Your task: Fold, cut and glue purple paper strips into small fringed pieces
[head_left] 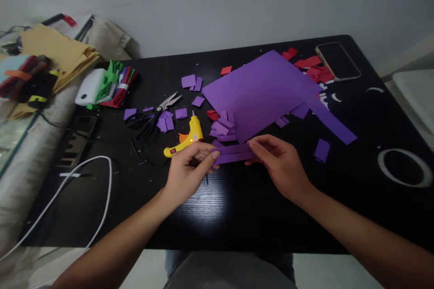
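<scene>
A folded purple strip (233,153), paper or foam, is stretched between my two hands above the table's front half. My left hand (191,165) pinches its left end between thumb and fingers. The right end is gripped by my right hand (280,162), thumb on top. Just behind my left hand lies a yellow glue gun (188,137), its nozzle pointing away. A pile of small folded purple pieces (224,126) sits behind the strip, at the edge of a large purple sheet (254,90). Black-handled scissors (152,115) lie partly open left of the glue gun, over purple pieces.
A long purple strip (334,119) reaches right from the sheet. Red scraps (313,67) and a phone (337,61) lie at the back right, a white ring (405,167) at the right. Bundled coloured strips (117,83) and a white cable (110,185) are on the left.
</scene>
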### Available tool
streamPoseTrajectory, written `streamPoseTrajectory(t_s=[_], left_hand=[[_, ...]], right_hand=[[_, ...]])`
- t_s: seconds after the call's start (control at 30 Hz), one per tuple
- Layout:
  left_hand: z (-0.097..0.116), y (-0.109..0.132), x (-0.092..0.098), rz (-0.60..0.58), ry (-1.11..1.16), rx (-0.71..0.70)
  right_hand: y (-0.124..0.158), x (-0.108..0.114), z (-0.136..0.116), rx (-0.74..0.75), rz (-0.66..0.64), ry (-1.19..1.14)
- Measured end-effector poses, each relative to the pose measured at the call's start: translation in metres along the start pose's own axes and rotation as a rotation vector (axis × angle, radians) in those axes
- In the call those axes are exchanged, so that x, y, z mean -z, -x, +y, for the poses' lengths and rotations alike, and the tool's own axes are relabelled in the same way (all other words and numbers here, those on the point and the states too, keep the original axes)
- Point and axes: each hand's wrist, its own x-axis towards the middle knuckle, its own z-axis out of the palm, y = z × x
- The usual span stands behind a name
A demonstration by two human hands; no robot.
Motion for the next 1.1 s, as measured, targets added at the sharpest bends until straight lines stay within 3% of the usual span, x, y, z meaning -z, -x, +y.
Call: streamPoseTrajectory(t_s=[0.63,1.1], left_hand=[[0.0055,-0.0001,0.0012,0.035,-0.036,0.029],[0.0027,0.0002,0.0073,0.035,-0.081,-0.027]], right_hand=[[-0.0017,-0.0003,-0.0025,-0.018,0.037,0.017],[-0.0054,0.0015,-0.0019,-0.096,-0.041,-0.052]])
